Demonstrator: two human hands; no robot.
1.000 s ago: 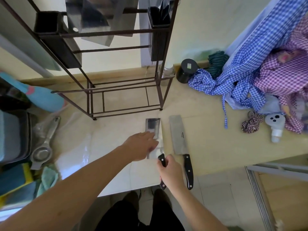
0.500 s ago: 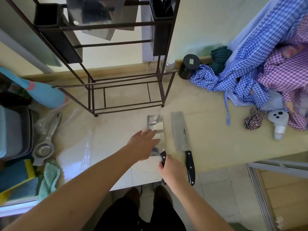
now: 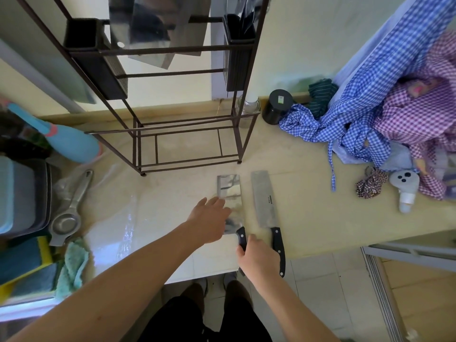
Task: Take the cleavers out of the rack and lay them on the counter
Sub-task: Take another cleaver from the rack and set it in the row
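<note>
On the counter, in front of the rack: two cleavers lie flat, side by side, blades pointing toward the rack, handles toward the counter's near edge.
Counter (image 3: 320,193): pale cream stone-look slab, glossy; a sheet of clear film wrinkles over the part left of the rack's front.
Rack (image 3: 187,134): thin dark-brown metal rods, open rectangular frame, upright against the wall; flat steel blades (image 3: 158,28) hang in its upper tier between two dark box-shaped holders.
Polished cleaver (image 3: 229,191): broad rectangular blade, mirror-bright, just in front of the rack's right foot; black riveted handle.
Matte cleaver (image 3: 264,198): just right of the polished one, not touching it; dull grey blade with small printed lettering, black handle overhanging the counter edge.
Left hand (image 3: 209,218): open, fingers spread and relaxed, over the polished blade's near-left part; contact with the steel cannot be told; grips nothing.
Right hand (image 3: 259,260): fingers curled over the polished cleaver's handle; how firmly it grips cannot be told.
Left of the rack: cast-metal squeezer (image 3: 69,213), round cup and long lever; fuzzy mint cloth (image 3: 72,265); smooth blue bottle (image 3: 66,141).
Right of the rack: black cylindrical jar (image 3: 277,107); crumpled blue gingham cloth (image 3: 345,114); purple gingham cloth (image 3: 419,112).
</note>
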